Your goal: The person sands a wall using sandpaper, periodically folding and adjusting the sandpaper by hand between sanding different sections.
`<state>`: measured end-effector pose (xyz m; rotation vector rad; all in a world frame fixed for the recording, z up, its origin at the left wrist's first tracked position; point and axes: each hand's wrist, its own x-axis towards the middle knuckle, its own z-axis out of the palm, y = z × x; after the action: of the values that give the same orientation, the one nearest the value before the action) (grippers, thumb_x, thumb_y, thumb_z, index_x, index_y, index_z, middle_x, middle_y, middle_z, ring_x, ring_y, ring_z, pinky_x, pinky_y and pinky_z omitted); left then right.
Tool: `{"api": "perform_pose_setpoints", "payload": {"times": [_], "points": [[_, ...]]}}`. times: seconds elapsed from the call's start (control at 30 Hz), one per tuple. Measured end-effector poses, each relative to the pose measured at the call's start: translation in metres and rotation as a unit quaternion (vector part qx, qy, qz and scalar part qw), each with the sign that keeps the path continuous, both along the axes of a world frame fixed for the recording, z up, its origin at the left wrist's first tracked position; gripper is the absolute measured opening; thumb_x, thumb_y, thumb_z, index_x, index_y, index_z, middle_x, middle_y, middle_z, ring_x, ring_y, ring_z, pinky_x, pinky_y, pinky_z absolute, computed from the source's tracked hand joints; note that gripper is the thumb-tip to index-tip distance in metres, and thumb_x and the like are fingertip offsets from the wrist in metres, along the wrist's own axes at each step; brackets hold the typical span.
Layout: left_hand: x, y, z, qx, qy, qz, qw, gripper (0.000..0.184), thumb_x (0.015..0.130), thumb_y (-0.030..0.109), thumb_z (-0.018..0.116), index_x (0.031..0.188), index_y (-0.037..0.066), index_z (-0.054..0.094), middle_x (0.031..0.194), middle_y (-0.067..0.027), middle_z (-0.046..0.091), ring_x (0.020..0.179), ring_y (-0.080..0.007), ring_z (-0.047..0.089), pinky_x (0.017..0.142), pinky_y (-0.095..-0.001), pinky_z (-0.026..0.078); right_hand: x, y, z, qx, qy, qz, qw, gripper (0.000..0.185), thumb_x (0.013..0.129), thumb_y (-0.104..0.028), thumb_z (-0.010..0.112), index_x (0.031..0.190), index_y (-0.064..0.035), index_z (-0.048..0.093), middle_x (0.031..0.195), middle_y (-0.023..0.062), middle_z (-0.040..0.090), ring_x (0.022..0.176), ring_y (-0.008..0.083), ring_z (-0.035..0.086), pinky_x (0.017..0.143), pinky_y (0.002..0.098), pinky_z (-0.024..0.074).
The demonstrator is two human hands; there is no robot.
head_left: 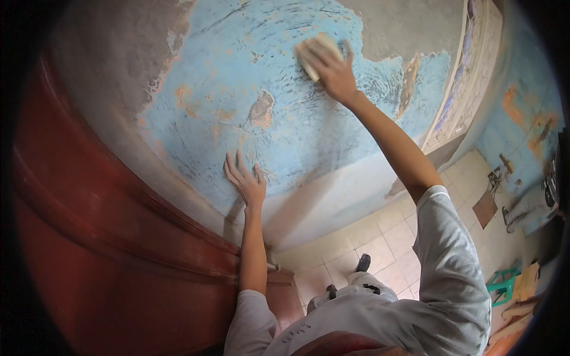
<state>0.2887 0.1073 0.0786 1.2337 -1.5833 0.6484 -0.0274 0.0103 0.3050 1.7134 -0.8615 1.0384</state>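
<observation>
My right hand (337,74) is pressed around a pale, cream-coloured block (321,54), which lies against the upper part of a wall with worn blue paint (219,59). Slight blur covers its fingers. Lower and to the left, my left hand (248,185) rests on the same blue surface, fingers spread, holding nothing. Between the hands is a bare grey patch (260,110) where the paint is gone. Dark scuff marks and orange spots show across the blue paint.
A dark red wooden panel (107,255) fills the left side. Beyond the wall's right edge stands a patterned panel (469,77). Pale floor tiles (380,252) lie below. At the lower right are a green stool (502,286) and a person in light trousers (528,210).
</observation>
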Motion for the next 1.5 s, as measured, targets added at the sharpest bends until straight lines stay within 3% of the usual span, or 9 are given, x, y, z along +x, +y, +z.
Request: {"api": "perform_pose_setpoints", "payload": {"times": [0.13, 0.27, 0.4, 0.7, 0.9, 1.1, 1.2, 1.33, 1.5], "points": [[0.001, 0.002, -0.002, 0.011, 0.003, -0.01, 1.0, 0.07, 0.101, 0.019, 0.065, 0.16, -0.002, 0.035, 0.167, -0.0302, 0.023, 0.148, -0.0504, 0.026, 0.12, -0.0647, 0.028, 0.01, 0.01, -0.016, 0.034, 0.152, 0.043, 0.987, 0.065, 0.099, -0.012, 0.062, 0.159, -0.0333, 0.049, 0.163, -0.0031, 0.05, 0.151, 0.0171, 0.045, 0.125, 0.0681, 0.0156], [0.001, 0.001, -0.002, 0.015, 0.001, 0.002, 1.0, 0.07, 0.101, 0.018, 0.065, 0.161, -0.002, 0.035, 0.167, -0.0301, 0.023, 0.148, -0.0506, 0.026, 0.121, -0.0645, 0.027, 0.0, 0.005, -0.001, 0.003, -0.027, 0.037, 0.999, 0.061, 0.101, -0.013, 0.052, 0.159, -0.033, 0.048, 0.164, -0.0041, 0.048, 0.151, 0.015, 0.044, 0.122, 0.0739, 0.0194], [0.002, 0.002, -0.004, 0.02, 0.006, -0.009, 1.0, 0.071, 0.101, 0.018, 0.065, 0.161, -0.002, 0.034, 0.168, -0.0299, 0.022, 0.148, -0.0506, 0.026, 0.121, -0.0649, 0.026, 0.017, 0.013, -0.022, 0.068, 0.151, 0.054, 0.985, 0.06, 0.102, -0.016, 0.053, 0.159, -0.0332, 0.048, 0.164, -0.0044, 0.047, 0.154, 0.0158, 0.041, 0.122, 0.0749, 0.0147], [0.002, 0.001, -0.005, 0.039, 0.006, -0.007, 0.999, 0.071, 0.102, 0.019, 0.064, 0.162, -0.001, 0.032, 0.169, -0.0298, 0.019, 0.15, -0.0508, 0.022, 0.121, -0.066, 0.025, 0.025, 0.011, -0.026, 0.088, 0.124, 0.075, 0.986, 0.066, 0.102, -0.008, 0.051, 0.162, -0.0345, 0.044, 0.167, -0.0046, 0.044, 0.154, 0.0172, 0.041, 0.119, 0.0783, 0.013], [0.004, -0.002, -0.008, 0.036, 0.003, -0.002, 0.999, 0.073, 0.102, 0.021, 0.065, 0.163, -0.001, 0.031, 0.169, -0.03, 0.019, 0.151, -0.0512, 0.021, 0.121, -0.066, 0.027, 0.042, -0.003, -0.04, 0.045, -0.109, 0.042, 0.992, 0.072, 0.098, -0.007, 0.053, 0.164, -0.0338, 0.041, 0.169, -0.0057, 0.041, 0.153, 0.0172, 0.041, 0.117, 0.0836, 0.0063], [-0.015, 0.008, 0.0, 0.031, 0.02, 0.013, 0.999, 0.076, 0.099, 0.025, 0.07, 0.16, -0.004, 0.035, 0.168, -0.0305, 0.022, 0.151, -0.051, 0.025, 0.123, -0.061, 0.028, 0.041, 0.081, -0.089, 0.226, 0.122, 0.046, 0.965, 0.09, 0.091, 0.002, 0.055, 0.169, -0.0336, 0.028, 0.167, -0.0021, 0.041, 0.154, 0.0252, 0.039, 0.113, 0.0901, 0.0108], [-0.045, 0.045, 0.0, 0.069, 0.112, -0.042, 0.99, 0.067, 0.099, 0.026, 0.07, 0.154, -0.004, 0.045, 0.162, -0.0291, 0.036, 0.148, -0.0482, 0.034, 0.123, -0.0542, 0.03, 0.038, 0.133, -0.141, 0.402, 0.078, 0.126, 0.903, 0.069, 0.099, -0.002, 0.05, 0.164, -0.0272, 0.041, 0.162, 0.0017, 0.048, 0.145, 0.0269, 0.048, 0.118, 0.0733, 0.0296], [-0.099, 0.126, -0.041, 0.312, 0.42, -0.254, 0.814, 0.047, 0.104, 0.029, 0.07, 0.134, -0.006, 0.059, 0.127, -0.0212, 0.067, 0.12, -0.0311, 0.064, 0.106, -0.0406, 0.049, 0.042, 0.219, -0.242, 0.612, -0.311, 0.36, 0.632, 0.037, 0.11, -0.021, 0.056, 0.143, -0.0049, 0.064, 0.136, 0.014, 0.065, 0.12, 0.0285, 0.061, 0.107, 0.0352, 0.0449], [-0.103, 0.212, -0.15, 0.44, 0.425, -0.28, 0.74, 0.03, 0.105, 0.022, 0.068, 0.122, -0.003, 0.066, 0.103, -0.0118, 0.069, 0.094, -0.0143, 0.065, 0.083, -0.0344, 0.054, 0.021, 0.305, -0.322, 0.721, -0.449, 0.307, 0.428, 0.041, 0.108, -0.031, 0.063, 0.136, -0.0012, 0.067, 0.121, 0.009, 0.072, 0.112, 0.0179, 0.063, 0.103, 0.0344, 0.0477]]}}
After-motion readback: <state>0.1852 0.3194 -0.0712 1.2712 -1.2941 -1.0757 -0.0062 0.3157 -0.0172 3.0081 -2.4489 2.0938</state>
